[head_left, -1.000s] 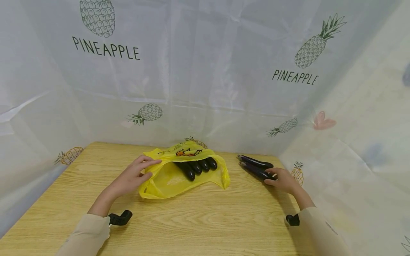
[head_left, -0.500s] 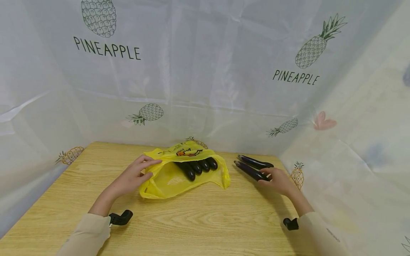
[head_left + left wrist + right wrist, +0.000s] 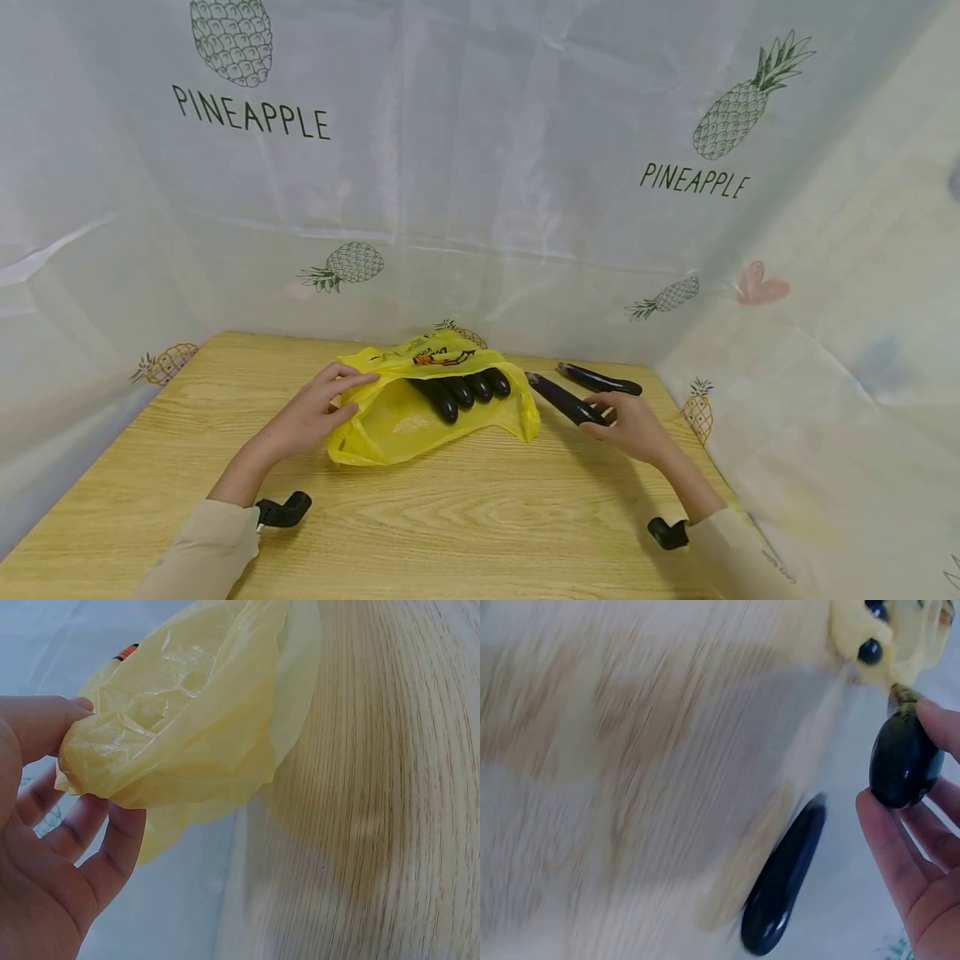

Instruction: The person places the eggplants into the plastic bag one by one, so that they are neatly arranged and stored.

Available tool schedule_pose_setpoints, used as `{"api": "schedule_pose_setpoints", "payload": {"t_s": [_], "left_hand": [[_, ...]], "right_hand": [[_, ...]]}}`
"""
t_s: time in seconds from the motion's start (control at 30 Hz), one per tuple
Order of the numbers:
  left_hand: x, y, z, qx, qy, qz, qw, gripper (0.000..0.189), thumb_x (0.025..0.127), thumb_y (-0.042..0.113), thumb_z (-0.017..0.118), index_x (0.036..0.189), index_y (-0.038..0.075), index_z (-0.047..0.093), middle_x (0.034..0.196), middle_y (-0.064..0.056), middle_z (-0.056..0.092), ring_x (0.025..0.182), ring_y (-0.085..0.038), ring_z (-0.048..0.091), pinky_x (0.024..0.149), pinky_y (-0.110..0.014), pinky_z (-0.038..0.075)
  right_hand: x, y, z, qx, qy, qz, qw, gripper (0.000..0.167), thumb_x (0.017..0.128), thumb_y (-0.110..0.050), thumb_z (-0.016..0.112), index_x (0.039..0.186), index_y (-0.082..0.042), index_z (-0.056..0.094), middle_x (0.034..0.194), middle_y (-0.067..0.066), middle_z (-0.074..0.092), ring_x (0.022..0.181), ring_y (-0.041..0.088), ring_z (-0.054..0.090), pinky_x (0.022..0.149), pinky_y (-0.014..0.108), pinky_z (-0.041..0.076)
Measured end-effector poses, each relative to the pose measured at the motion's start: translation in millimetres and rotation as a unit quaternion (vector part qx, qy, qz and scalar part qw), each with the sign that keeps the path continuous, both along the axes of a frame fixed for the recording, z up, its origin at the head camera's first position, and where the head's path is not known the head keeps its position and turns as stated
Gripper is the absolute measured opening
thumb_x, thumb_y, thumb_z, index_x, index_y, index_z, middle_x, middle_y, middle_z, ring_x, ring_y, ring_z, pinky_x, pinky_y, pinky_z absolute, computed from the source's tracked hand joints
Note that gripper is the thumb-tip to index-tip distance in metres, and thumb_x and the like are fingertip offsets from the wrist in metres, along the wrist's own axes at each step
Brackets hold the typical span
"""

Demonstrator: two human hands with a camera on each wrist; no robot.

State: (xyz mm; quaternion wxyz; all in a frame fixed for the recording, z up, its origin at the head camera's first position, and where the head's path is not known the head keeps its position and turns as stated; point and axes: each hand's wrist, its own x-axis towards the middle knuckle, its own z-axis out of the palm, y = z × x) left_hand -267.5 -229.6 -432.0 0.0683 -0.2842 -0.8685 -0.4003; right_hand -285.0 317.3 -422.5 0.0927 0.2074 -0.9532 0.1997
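Observation:
My left hand [image 3: 303, 417] pinches the left edge of a yellow plastic bag [image 3: 397, 433] between thumb and fingers; the left wrist view shows the thin film [image 3: 172, 742] bunched in that grip. The bag lies on its side with its mouth toward me. Several dark eggplants [image 3: 442, 396] lie side by side inside, their far ends hidden under the bag's upper layer. In my right hand [image 3: 630, 427] is another eggplant [image 3: 564, 400], gripped by its rounded end, its stem end pointing at the bag's right edge. One more eggplant [image 3: 600, 379] lies behind that hand.
Everything stands on a wood-grain table [image 3: 465, 517]. A pale curtain with pineapple prints [image 3: 480, 208] hangs along the table's back and right sides. Black wrist mounts [image 3: 283, 510] show at both sleeves.
The right hand has lifted its eggplant away from the other one and carried it left, up to the bag's right edge. My left hand and the bag have stayed in place.

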Motion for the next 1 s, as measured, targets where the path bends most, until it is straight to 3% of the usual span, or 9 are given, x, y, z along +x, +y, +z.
{"api": "schedule_pose_setpoints", "payload": {"t_s": [0.37, 1.0], "left_hand": [[-1.7, -0.9, -2.6, 0.001, 0.008, -0.001, 1.0, 0.049, 0.106, 0.004, 0.064, 0.154, 0.015, 0.058, 0.132, -0.008, 0.052, 0.084, -0.019, 0.049, 0.068, -0.029, 0.044], [-1.6, -1.5, -1.9, 0.002, 0.006, -0.002, 1.0, 0.05, 0.106, 0.003, 0.063, 0.155, 0.014, 0.058, 0.133, -0.008, 0.052, 0.088, -0.021, 0.048, 0.07, -0.03, 0.043]], "right_hand": [[14.5, -27, 10.5, -0.017, -0.021, -0.022, 0.9994, 0.046, 0.091, -0.034, 0.087, 0.129, -0.012, 0.075, 0.11, 0.008, 0.075, 0.085, 0.013, 0.071, 0.071, 0.033, 0.059], [21.0, -82, 5.8, -0.049, -0.052, 0.041, 0.9966, 0.042, 0.093, -0.033, 0.085, 0.127, -0.01, 0.076, 0.107, 0.006, 0.075, 0.081, 0.013, 0.07, 0.07, 0.027, 0.057]]}}
